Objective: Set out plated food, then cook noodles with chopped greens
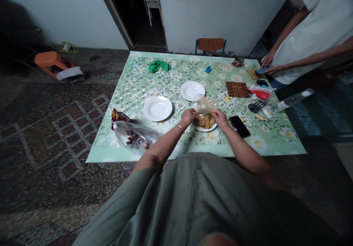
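Both my hands grip a clear plastic bag (203, 104) over a white plate near the table's front edge. My left hand (189, 116) is closed on the bag's left side, and my right hand (220, 118) pinches its right side. Yellowish-brown food (204, 121) shows on the plate (206, 129), partly covered by the bag; its exact kind is unclear. Two white plates stand farther off, one plate (157, 109) to the left and another plate (192, 91) just beyond the bag. Beside my left forearm lies a clear bag (135, 137) with dark brown pieces inside.
A black phone (239, 126) lies right of my right hand. Farther right are a slotted spatula (256, 106), a brown woven mat (237, 89) and a tilted clear bottle (295, 99). Green cloth (159, 66) rests at the back. Another person (317, 36) stands at the right, holding a phone.
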The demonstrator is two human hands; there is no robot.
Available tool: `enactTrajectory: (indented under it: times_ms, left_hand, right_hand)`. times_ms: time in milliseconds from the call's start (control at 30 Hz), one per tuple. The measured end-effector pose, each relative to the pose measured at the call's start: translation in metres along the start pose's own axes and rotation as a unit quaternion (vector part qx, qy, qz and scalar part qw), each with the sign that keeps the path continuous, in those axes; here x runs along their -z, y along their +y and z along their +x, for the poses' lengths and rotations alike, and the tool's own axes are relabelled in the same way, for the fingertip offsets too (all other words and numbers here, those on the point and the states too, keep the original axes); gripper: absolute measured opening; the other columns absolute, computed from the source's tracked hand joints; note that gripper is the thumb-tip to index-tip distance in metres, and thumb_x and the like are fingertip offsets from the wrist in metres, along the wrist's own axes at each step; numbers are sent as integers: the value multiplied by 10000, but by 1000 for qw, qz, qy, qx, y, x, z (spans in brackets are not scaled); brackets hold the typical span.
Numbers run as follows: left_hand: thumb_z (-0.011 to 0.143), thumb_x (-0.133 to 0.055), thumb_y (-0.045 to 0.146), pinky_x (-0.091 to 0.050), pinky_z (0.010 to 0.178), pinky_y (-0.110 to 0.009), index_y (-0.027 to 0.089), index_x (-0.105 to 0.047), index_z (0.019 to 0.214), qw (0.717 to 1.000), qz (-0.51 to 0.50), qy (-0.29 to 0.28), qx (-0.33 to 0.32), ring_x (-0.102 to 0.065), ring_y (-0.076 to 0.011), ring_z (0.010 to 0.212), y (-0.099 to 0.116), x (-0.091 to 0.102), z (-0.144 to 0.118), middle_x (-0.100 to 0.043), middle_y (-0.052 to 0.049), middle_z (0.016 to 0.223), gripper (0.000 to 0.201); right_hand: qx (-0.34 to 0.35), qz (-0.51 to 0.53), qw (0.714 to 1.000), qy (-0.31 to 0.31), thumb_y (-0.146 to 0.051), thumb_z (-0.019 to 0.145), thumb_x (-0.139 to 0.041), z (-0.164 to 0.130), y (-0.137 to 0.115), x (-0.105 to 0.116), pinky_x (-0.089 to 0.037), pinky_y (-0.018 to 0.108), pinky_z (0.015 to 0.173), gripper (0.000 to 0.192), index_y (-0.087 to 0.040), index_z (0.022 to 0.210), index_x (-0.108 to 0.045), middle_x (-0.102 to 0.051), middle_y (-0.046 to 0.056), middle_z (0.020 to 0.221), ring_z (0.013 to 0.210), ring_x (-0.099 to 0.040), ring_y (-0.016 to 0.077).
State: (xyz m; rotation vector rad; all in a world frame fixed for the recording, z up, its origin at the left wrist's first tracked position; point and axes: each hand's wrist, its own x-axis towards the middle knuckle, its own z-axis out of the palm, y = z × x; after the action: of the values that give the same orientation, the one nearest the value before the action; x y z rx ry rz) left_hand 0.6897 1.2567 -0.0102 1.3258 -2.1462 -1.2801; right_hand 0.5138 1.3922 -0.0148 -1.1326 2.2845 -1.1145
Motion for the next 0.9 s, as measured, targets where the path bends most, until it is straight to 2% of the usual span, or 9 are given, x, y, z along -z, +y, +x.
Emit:
enactTrajectory:
  times_ms: [133,333,433,533,633,767,900]
  left_hand:
    - [828,-649,301,-394,670,-261,200,-702,803,1000,-11,-12,15,-575,-163,657,-15,-3,-4,-671,-24,719,117]
    - [897,-552,340,-415,702,-264,190,-651,830,1000,-22,-17,-8,-570,-164,687,-17,-11,-6,-650,-14,715,192]
    - [900,-529,296,-406,694,-258,181,-615,775,999,-35,-15,-7,-548,-156,690,-22,-15,-10,-628,-9,702,191]
    - [885,-532,271,-400,674,-246,174,-591,735,999,-47,-12,-5,-541,-143,683,-24,-11,-14,-615,1,689,188]
    - [873,-556,310,-403,687,-245,176,-603,750,998,-60,6,-26,-546,-137,690,-14,3,-14,-622,8,707,188]
    - [858,-572,355,-400,671,-247,181,-628,765,992,-89,36,-80,-545,-134,673,15,24,-13,-633,7,714,205]
    - [850,-588,373,-388,641,-240,178,-634,761,986,-111,50,-114,-533,-126,652,38,36,-15,-625,9,694,220]
  right_hand:
    - [12,-18,1000,-4,-349,800,-520,2,-11,-1,-394,261,665,164,-207,726,-552,-573,-15,675,668,-481,151]
    - [68,-6,998,-5,-354,803,-467,12,-30,6,-339,252,626,168,-206,742,-518,-509,-26,665,643,-431,135]
    - [50,-18,998,-25,-360,795,-469,8,-29,1,-335,253,631,172,-209,725,-509,-492,-28,653,646,-425,139]
    - [41,-19,998,-34,-377,796,-475,4,-25,-3,-349,253,647,187,-209,726,-517,-506,-28,659,654,-424,141]
    - [52,-1,999,-9,-396,802,-491,7,-28,3,-355,247,645,201,-208,733,-519,-494,-37,651,651,-422,135]
    - [63,36,997,34,-397,800,-528,17,-40,18,-387,239,656,194,-205,774,-547,-513,-38,667,674,-460,135]
    - [68,71,993,59,-417,801,-536,21,-50,31,-423,242,683,211,-208,812,-563,-543,-34,696,711,-500,141]
